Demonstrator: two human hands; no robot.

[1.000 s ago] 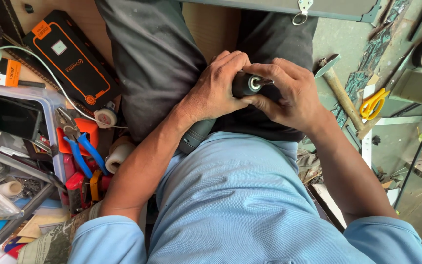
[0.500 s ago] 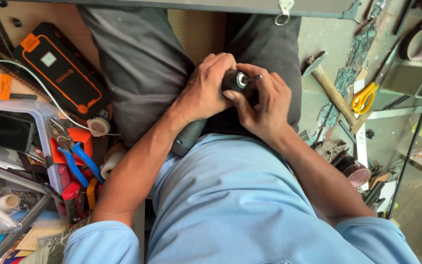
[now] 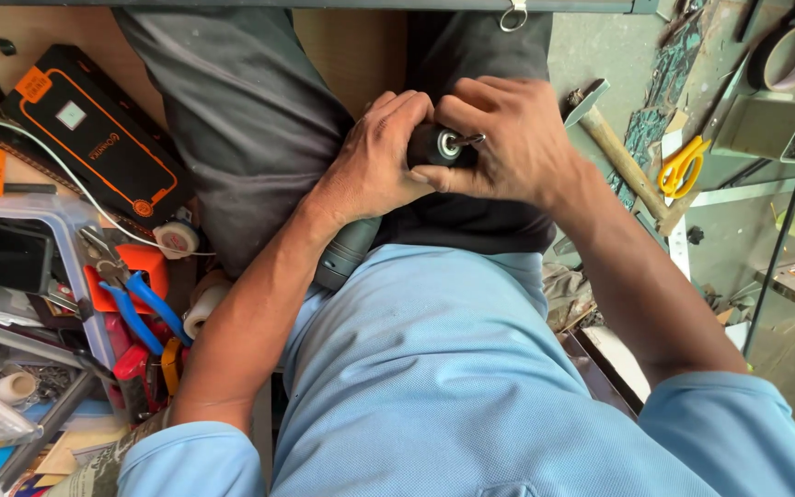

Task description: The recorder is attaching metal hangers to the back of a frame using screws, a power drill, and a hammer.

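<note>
Left hand [image 3: 374,166] clenched around drill [image 3: 430,145] (chuck end protruding past the fist), right hand [image 3: 512,138] pinching bit [image 3: 467,141] at the chuck, over lap.

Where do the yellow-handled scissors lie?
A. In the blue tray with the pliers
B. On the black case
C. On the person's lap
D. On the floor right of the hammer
D: the scissors lie on the floor just right of the hammer, far from the tray.
</note>
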